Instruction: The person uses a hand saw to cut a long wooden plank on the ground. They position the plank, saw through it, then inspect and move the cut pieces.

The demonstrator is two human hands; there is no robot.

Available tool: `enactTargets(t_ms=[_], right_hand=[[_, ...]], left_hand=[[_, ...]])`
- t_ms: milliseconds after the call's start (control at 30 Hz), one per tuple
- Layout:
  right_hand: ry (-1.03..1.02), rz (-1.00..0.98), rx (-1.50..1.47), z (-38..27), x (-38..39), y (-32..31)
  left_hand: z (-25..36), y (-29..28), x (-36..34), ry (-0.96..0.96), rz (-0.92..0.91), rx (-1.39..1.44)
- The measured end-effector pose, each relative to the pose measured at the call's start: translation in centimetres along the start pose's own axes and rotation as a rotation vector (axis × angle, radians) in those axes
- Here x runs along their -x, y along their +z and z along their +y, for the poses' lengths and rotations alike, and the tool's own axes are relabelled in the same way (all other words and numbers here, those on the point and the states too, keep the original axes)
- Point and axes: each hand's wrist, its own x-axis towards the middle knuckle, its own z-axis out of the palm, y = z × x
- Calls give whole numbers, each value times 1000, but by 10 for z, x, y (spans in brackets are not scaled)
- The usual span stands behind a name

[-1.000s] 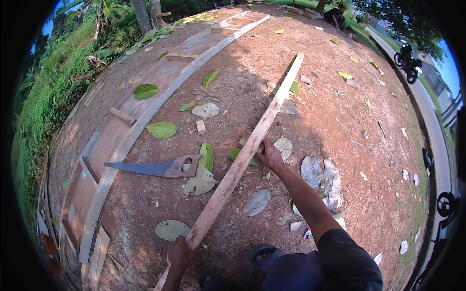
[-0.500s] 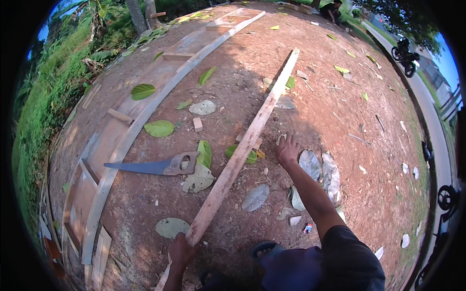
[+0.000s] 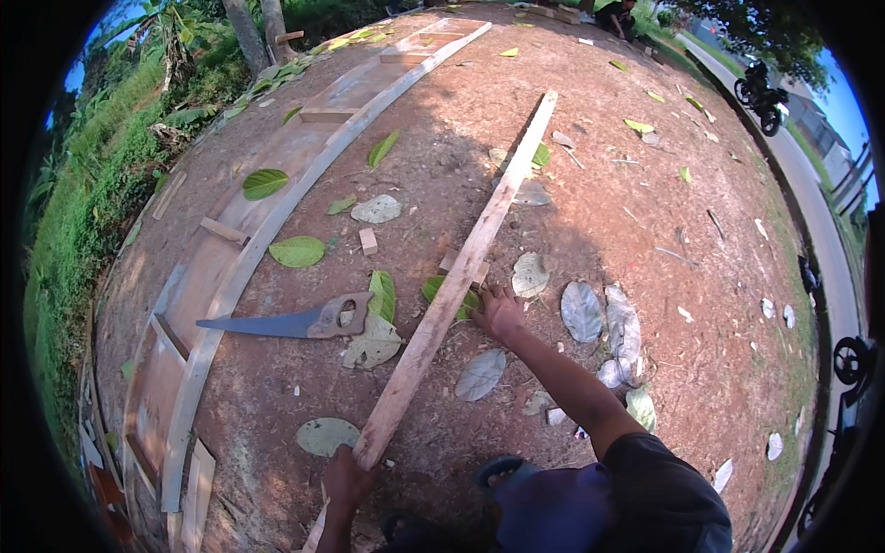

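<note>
One long board (image 3: 429,332) crosses over a small block (image 3: 481,274), which likely props it up. The left hand (image 3: 348,479) is wrapped around the board's near part, maybe to steady it. The right hand (image 3: 500,318) is just right of the board; I cannot tell its grip.

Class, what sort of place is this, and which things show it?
Probably an outdoor yard doubling as a woodworking spot: bare earth strewn with leaves, a handsaw, and a long plank held in the left hand.
</note>
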Motion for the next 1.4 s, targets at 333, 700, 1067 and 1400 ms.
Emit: enactTargets(t_ms=[333, 700, 1067, 1400], right_hand=[[-28, 98, -81, 34, -20, 39], [100, 175, -61, 128, 18, -6], [170, 660, 121, 186, 107, -19], [-198, 588, -42, 105, 86, -9]], left_hand=[[9, -5, -1, -5, -51, -12], [-5, 5, 1, -16, 15, 43], [7, 7, -1, 33, 38, 86], [2, -8, 2, 66, 30, 110]])
